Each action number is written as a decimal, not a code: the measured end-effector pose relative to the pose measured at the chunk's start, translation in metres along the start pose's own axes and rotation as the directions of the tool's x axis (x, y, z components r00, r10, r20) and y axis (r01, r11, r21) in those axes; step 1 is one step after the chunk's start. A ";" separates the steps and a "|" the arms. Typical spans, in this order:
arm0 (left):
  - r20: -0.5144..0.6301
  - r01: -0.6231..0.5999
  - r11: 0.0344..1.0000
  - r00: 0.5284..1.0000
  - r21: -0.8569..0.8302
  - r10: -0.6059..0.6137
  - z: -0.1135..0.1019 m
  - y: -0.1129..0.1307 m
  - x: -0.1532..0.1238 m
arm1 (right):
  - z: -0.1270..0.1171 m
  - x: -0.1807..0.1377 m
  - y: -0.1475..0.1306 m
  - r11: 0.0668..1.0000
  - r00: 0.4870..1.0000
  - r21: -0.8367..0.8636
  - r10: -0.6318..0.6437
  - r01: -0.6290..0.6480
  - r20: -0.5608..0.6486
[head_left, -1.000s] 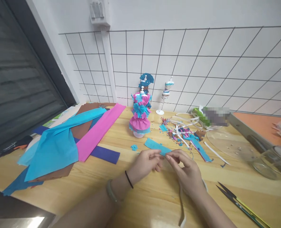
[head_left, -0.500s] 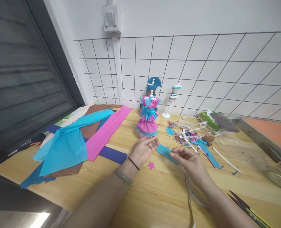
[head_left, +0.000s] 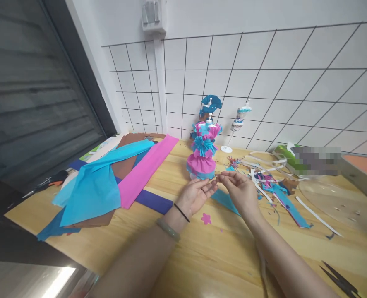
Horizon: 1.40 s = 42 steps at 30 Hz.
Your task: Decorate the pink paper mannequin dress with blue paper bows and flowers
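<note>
My left hand (head_left: 195, 198) lies palm up, low over the table, its fingers loosely stretched and apart. Above its fingertips, my right hand (head_left: 241, 191) is pinched; whatever is between thumb and forefinger is too small to make out. Just behind both hands stands a small dress form (head_left: 202, 163) in a ruffled pink and blue crepe-paper dress. A blue crepe-paper strip (head_left: 225, 201) lies beneath my right hand, partly covered by it. Nearer to me is a pink paper flower (head_left: 206, 218), flat on the wood.
Crepe-paper sheets (head_left: 92, 188) are heaped at left, beside orange-handled scissors (head_left: 51, 184). Paper scraps (head_left: 272, 184) and a clear plate (head_left: 332, 203) lie at right. Dark scissor blades (head_left: 340, 279) show at lower right. Another small dress form (head_left: 239, 122) stands by the grid wall.
My right hand has moved left and up, bringing its pinched fingertips to my left fingertips. My left hand has stayed palm up. The view has shifted slightly.
</note>
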<state>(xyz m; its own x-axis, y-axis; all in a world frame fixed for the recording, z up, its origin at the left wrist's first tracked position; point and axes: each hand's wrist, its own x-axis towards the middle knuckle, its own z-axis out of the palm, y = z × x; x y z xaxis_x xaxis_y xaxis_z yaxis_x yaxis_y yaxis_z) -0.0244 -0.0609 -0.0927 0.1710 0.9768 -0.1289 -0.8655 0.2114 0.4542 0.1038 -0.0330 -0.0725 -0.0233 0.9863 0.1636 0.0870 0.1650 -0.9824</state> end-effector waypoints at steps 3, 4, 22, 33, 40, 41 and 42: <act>0.003 -0.012 1.000 1.000 -0.005 0.012 -0.002 -0.002 0.001 | 0.001 -0.004 0.002 0.996 0.997 -0.051 -0.079 0.079 0.013; 0.016 -0.017 1.000 1.000 -0.006 0.017 -0.002 -0.002 0.001 | 0.002 -0.006 0.003 0.990 0.993 -0.086 -0.113 0.115 0.026; 0.018 0.001 1.000 1.000 0.029 -0.002 0.001 -0.003 -0.001 | 0.012 -0.025 -0.002 0.843 0.937 -0.411 -0.326 0.347 0.123; -0.008 -0.054 0.996 0.998 0.075 0.054 0.005 -0.005 -0.001 | 0.012 -0.023 0.003 0.622 0.855 -0.594 -0.440 0.510 0.274; -0.073 0.022 1.000 0.997 0.015 -0.020 0.008 -0.002 -0.005 | 0.005 -0.018 0.000 0.789 0.921 -0.477 -0.354 0.388 0.162; -0.070 0.022 1.000 0.997 0.013 -0.021 0.007 -0.002 -0.005 | 0.005 -0.018 0.000 0.782 0.918 -0.484 -0.359 0.393 0.165; -0.069 0.020 1.000 0.997 0.012 -0.019 0.006 -0.002 -0.004 | 0.005 -0.018 -0.001 0.773 0.915 -0.492 -0.365 0.400 0.171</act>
<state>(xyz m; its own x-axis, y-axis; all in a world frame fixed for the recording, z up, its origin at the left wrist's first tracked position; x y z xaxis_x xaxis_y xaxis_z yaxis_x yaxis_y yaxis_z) -0.0202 -0.0655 -0.0879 0.1544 0.9680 -0.1980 -0.8563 0.2311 0.4619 0.0993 -0.0513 -0.0746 -0.2233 0.8409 0.4930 0.5475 0.5267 -0.6502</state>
